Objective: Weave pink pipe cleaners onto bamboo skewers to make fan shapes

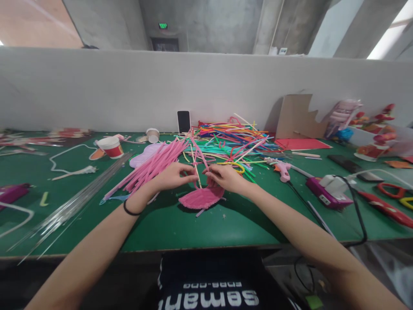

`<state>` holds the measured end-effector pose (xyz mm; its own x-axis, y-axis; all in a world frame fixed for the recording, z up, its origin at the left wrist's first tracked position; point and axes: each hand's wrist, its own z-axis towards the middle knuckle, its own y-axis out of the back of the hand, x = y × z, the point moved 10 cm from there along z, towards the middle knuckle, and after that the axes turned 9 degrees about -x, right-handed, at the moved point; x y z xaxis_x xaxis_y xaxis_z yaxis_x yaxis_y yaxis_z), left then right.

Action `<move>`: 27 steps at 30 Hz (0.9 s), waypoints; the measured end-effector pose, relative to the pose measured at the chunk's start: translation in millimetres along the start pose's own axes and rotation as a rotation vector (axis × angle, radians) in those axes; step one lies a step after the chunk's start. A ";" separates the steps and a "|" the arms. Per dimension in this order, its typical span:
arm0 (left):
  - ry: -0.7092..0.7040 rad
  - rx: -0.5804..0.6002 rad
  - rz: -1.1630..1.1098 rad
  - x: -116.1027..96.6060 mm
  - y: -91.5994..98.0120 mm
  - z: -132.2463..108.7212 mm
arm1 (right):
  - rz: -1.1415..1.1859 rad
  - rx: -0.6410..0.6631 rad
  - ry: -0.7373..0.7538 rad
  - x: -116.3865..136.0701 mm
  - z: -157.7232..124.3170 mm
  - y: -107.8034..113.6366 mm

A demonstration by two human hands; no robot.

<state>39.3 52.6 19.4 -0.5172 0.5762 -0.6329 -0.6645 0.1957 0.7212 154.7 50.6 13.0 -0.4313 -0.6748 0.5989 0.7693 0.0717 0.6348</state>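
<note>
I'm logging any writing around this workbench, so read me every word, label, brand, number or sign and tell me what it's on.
"seman", a tentative reading, possibly cut off: large white letters on the black top.
Smaller white line there: too blurred to read.
Green sign on the back wall: too small and blurred to read.

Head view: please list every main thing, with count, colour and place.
Table: one, green, centre
Fuzzy piece: one, pink, front centre
Pink stems: many, pink, centre left
Mixed stems: many, multicoloured, back centre
Wires: many, silvery, left
Cups: two, red-white and pale, back left
Upright phone: one, black, back centre
Glue gun: one, pink, right
Power strip: one, purple, right
Block: one, purple, left edge
Cardboard: one, brown, back right
Sheet: one, red, back right
Left hand: one, bare, centre
Right hand: one, bare, centre
</note>
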 end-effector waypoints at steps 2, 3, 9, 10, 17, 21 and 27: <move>0.019 0.073 0.010 0.1 6.0 -2.8 | 0.053 0.032 -0.024 -2.2 -1.5 -5.9; 0.040 0.105 0.009 2.4 8.7 -4.2 | 0.080 0.048 -0.037 -3.7 -2.2 -8.6; 0.130 0.321 -0.049 17.1 5.9 -15.5 | 0.097 0.055 -0.025 -5.1 -3.0 -11.2; 0.134 0.352 -0.047 17.4 4.2 -17.8 | 0.088 0.050 -0.014 -4.3 -2.8 -10.6; 0.172 0.522 -0.087 11.4 -4.7 -34.5 | 0.009 0.033 0.016 -2.3 -1.7 -9.2; 0.190 0.554 -0.107 13.5 -5.6 -38.5 | 0.007 0.026 0.020 -2.7 -1.5 -8.6; 0.136 0.458 -0.010 15.0 0.4 -27.0 | 0.033 0.002 -0.006 -6.5 -0.9 -7.2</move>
<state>16.7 39.9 2.6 -0.5983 0.4696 -0.6492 -0.3792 0.5477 0.7458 152.4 53.8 4.1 -0.4089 -0.6675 0.6223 0.7820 0.0951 0.6159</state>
